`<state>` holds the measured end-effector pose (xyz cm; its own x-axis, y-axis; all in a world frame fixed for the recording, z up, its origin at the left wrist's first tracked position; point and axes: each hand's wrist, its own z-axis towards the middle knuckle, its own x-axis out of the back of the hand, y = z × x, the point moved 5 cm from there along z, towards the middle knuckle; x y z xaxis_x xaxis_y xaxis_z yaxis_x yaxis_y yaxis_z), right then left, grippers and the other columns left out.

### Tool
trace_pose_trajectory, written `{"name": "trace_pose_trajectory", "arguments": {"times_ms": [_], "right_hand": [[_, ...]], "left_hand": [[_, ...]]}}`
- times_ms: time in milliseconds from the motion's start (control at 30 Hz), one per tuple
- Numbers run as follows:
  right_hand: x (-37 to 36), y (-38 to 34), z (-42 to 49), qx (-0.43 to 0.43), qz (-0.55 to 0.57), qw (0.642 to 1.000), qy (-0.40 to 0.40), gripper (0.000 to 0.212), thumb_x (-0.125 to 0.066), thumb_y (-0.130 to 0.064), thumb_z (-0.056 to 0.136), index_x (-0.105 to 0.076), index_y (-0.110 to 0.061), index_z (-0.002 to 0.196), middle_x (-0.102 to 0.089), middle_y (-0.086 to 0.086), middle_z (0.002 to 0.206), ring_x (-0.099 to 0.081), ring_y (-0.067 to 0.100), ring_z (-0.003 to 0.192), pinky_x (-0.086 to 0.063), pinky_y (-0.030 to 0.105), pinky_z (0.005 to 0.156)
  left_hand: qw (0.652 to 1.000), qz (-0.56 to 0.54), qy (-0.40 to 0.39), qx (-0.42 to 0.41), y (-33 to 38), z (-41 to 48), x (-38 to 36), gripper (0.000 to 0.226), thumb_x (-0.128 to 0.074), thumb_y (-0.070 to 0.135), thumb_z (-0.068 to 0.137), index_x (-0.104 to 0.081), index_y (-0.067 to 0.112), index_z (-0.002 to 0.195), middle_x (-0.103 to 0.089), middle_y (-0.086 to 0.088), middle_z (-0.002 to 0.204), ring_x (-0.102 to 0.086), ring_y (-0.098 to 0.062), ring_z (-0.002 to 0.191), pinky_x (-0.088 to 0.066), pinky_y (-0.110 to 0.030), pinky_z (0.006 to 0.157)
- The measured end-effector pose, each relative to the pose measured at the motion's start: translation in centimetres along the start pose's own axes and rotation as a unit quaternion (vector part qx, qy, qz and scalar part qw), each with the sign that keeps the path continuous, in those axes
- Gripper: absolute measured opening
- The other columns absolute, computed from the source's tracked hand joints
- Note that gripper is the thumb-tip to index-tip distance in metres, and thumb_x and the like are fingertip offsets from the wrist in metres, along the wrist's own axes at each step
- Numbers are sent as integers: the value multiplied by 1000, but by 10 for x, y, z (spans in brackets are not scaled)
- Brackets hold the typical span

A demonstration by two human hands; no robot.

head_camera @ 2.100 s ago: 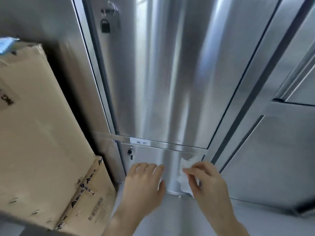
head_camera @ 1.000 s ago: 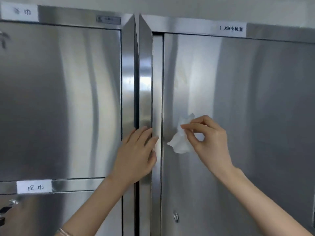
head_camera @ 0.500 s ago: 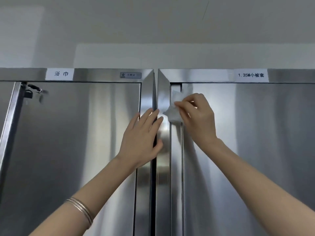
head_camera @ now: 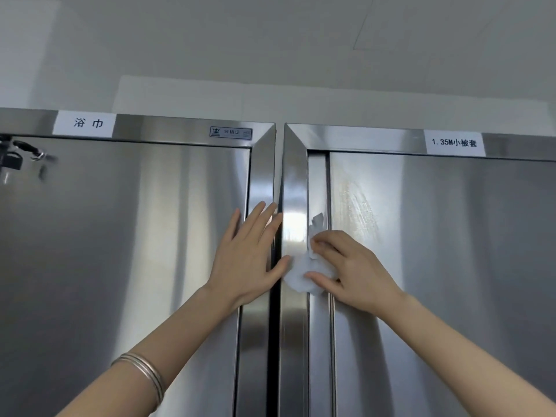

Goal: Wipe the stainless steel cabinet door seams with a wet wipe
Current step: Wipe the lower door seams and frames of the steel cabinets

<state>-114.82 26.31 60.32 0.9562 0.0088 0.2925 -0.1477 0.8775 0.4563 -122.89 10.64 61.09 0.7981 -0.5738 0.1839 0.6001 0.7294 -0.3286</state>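
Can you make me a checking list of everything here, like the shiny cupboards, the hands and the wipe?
Surface: brushed stainless steel cabinet fronts, upright; streaky smears on the right door.
Job's things: crumpled white wet wipe pressed over the right cabinet's frame and door edge, beside the dark vertical seam between the cabinets.
Clutter: dark padlock, blurred, at the left edge.
Hands: left hand flat on the left cabinet's frame, fingers straight; right hand grips the wipe.
Cables: nothing seen.
Surroundings: pale wall above; white labels on the top frames; silver bangles on the left wrist.
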Motion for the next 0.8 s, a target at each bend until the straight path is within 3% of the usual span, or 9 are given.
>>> {"name": "trace_pose_trajectory", "arguments": {"times_ms": [100, 167, 267, 333, 400, 500, 567, 733, 800], "right_hand": [[-4, 2, -6, 29, -30, 998, -42, 56, -51, -45, 86, -61, -1, 120, -58, 11, 124, -52, 24, 112, -49, 31, 88], [-4, 4, -5, 56, -63, 996, -37, 49, -51, -36, 87, -63, 0, 118, -60, 13, 121, -54, 25, 111, -48, 33, 89], [5, 8, 7, 71, -75, 994, 40, 27, -53, -23, 88, -66, -6, 104, -66, 7, 101, -57, 23, 94, -41, 30, 81], [15, 11, 21, 58, -97, 989, 98, 14, -59, -16, 83, -57, -13, 97, -63, 3, 85, -52, 22, 83, -35, 30, 74], [23, 19, 38, 34, -129, 980, 150, 20, -68, -8, 77, -52, -14, 88, -57, 4, 76, -45, 22, 78, -32, 32, 69], [23, 26, 60, 53, -166, 973, 148, 8, -68, -3, 78, -62, -7, 75, -61, 8, 79, -53, 27, 96, -39, 33, 74], [19, 27, 63, 83, -153, 980, 98, 15, -61, -11, 87, -65, -4, 74, -64, 10, 82, -58, 29, 110, -44, 33, 84], [14, 38, 45, 108, -162, 981, -8, 50, -37, -39, 98, -65, 0, 111, -61, 12, 123, -56, 26, 116, -54, 35, 84], [18, 42, 42, 109, -162, 981, -2, 43, -35, -38, 100, -56, -17, 131, -54, -7, 135, -51, 14, 121, -47, 23, 92]], "left_hand": [[1000, -6, 7, -7, -3, -1, -6, 69, -40, 52, 89, -45, 9, 143, -36, -7, 154, -28, -21, 145, -18, -48, 116], [1000, -16, 14, -13, -5, 0, -7, 69, -41, 49, 88, -43, 11, 145, -35, -7, 154, -25, -21, 145, -19, -49, 117], [998, -38, 32, -33, -2, 3, -7, 68, -43, 45, 87, -37, 15, 148, -32, -3, 156, -23, -19, 147, -18, -48, 118], [997, -41, 47, -52, 3, 10, -6, 67, -44, 43, 87, -39, 15, 147, -31, -2, 157, -23, -19, 147, -18, -48, 118], [995, -41, 59, -63, 7, 18, -7, 66, -44, 42, 88, -40, 12, 146, -32, -2, 156, -23, -19, 147, -20, -49, 118], [995, -42, 61, -64, 9, 25, -13, 66, -43, 42, 89, -39, 10, 147, -32, -3, 156, -22, -18, 147, -20, -49, 117], [995, -42, 66, -66, 8, 25, -16, 67, -42, 42, 89, -38, 11, 148, -30, -2, 157, -21, -18, 148, -18, -47, 119], [993, -44, 84, -71, 6, 25, -16, 66, -43, 42, 90, -38, 11, 148, -31, -2, 157, -21, -17, 148, -16, -44, 120], [993, -44, 87, -70, 6, 25, -16, 66, -43, 42, 90, -38, 11, 148, -31, -2, 157, -21, -17, 148, -16, -44, 120]]}}
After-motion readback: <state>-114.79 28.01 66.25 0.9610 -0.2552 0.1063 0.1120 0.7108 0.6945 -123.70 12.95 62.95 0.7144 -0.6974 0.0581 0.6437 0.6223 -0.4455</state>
